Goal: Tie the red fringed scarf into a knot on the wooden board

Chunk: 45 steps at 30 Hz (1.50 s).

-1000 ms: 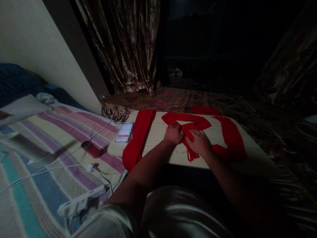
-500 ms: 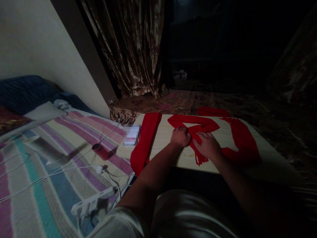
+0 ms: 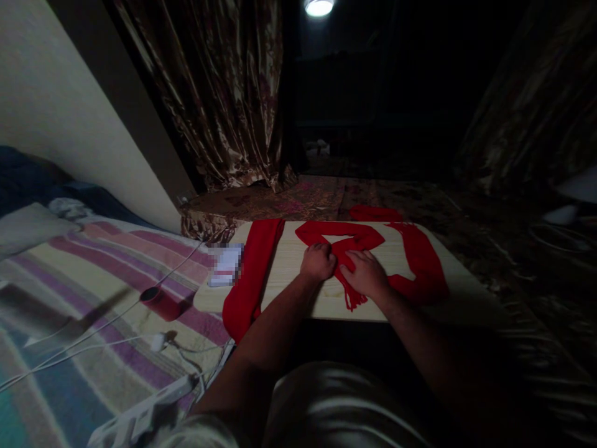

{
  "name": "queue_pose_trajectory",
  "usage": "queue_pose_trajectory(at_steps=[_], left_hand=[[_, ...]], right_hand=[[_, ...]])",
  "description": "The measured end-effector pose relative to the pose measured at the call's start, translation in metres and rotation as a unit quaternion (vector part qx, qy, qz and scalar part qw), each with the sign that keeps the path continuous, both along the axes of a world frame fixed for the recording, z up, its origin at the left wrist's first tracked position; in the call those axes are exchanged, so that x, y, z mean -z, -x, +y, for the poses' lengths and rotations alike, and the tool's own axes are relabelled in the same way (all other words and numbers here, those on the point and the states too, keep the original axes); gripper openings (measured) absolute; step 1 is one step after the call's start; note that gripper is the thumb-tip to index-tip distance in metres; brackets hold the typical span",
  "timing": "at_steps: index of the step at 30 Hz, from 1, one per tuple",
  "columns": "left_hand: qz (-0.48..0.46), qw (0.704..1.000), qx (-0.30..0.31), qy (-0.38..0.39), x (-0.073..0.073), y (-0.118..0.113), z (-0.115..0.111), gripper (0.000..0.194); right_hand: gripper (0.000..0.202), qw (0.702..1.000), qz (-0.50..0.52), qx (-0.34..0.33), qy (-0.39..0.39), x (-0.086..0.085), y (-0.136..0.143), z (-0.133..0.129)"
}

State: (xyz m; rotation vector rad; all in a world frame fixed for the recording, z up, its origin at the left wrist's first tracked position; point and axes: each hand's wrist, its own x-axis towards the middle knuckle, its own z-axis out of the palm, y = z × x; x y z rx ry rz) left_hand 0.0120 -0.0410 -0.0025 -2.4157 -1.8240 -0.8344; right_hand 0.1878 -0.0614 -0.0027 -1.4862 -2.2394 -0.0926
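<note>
A red fringed scarf (image 3: 368, 233) lies looped on a pale wooden tabletop (image 3: 284, 280), its fringed end pointing toward me. At the left edge of the loop's crossing, my left hand (image 3: 318, 262) is closed, fingers curled against the cloth. My right hand (image 3: 366, 272) rests on the same crossing with fingers stretched and thumb apart, pressing the fabric flat. Farther right, a bent red strip of scarf (image 3: 422, 261) has fringe at its far end; my right forearm is near its lower part. Another long red scarf (image 3: 254, 267) drapes across the table's left side.
A blurred-out white item (image 3: 226, 266) lies at the table's left edge. On the striped bed stand a red cylinder (image 3: 161, 303), white cables and a power strip (image 3: 144, 407). A patterned curtain (image 3: 233, 93) hangs behind. More red cloth (image 3: 375, 214) shows past the far edge.
The view has swung right and slightly up, so the table sits farther left and a ceiling light reflection appears. Both hands remain on the scarf's crossing, almost unmoved.
</note>
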Motion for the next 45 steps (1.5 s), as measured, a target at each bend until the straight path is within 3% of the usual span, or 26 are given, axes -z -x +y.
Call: queue_pose_trajectory(at_steps=[6, 8, 11, 16, 21, 24, 27, 34, 38, 42, 45], left_hand=[[-0.060, 0.998, 0.018, -0.013, 0.004, 0.004, 0.004, 0.034], [-0.085, 0.996, 0.011, -0.020, 0.004, 0.005, 0.004, 0.033], [-0.109, 0.994, -0.007, -0.025, 0.002, 0.007, 0.002, 0.032], [-0.102, 0.993, -0.064, -0.016, -0.001, 0.011, 0.001, 0.029], [-0.081, 0.995, -0.055, 0.002, 0.003, 0.012, 0.005, 0.031], [-0.058, 0.997, -0.044, -0.003, 0.006, 0.011, 0.007, 0.032], [-0.036, 0.999, -0.031, -0.011, 0.008, 0.010, 0.006, 0.034], [-0.064, 0.998, -0.020, 0.000, 0.005, 0.010, 0.005, 0.024], [-0.116, 0.991, 0.050, 0.051, 0.005, 0.013, 0.008, 0.031], [-0.164, 0.976, 0.112, 0.091, 0.010, 0.016, 0.011, 0.043], [-0.143, 0.982, 0.108, 0.061, 0.010, 0.015, 0.009, 0.043]], right_hand=[[0.078, 0.994, -0.022, -0.061, 0.093, -0.030, -0.018, -0.012], [0.077, 0.991, -0.038, -0.064, 0.110, -0.036, -0.026, -0.018], [0.060, 0.990, -0.056, -0.051, 0.115, -0.041, -0.031, -0.026], [0.018, 0.990, -0.044, 0.028, 0.131, -0.049, -0.031, -0.027], [0.012, 0.985, 0.070, 0.111, 0.108, -0.060, -0.035, -0.012], [0.015, 0.974, 0.142, 0.164, 0.063, -0.057, -0.042, 0.001], [0.015, 0.970, 0.170, 0.165, 0.045, -0.050, -0.049, 0.011], [0.016, 0.983, 0.090, 0.151, 0.054, -0.037, -0.051, 0.010], [0.020, 0.986, 0.068, 0.135, 0.065, -0.030, -0.044, 0.006], [0.028, 0.994, 0.057, 0.095, 0.011, -0.030, -0.037, 0.003], [0.024, 0.994, 0.040, 0.098, -0.039, -0.038, -0.032, -0.003]])
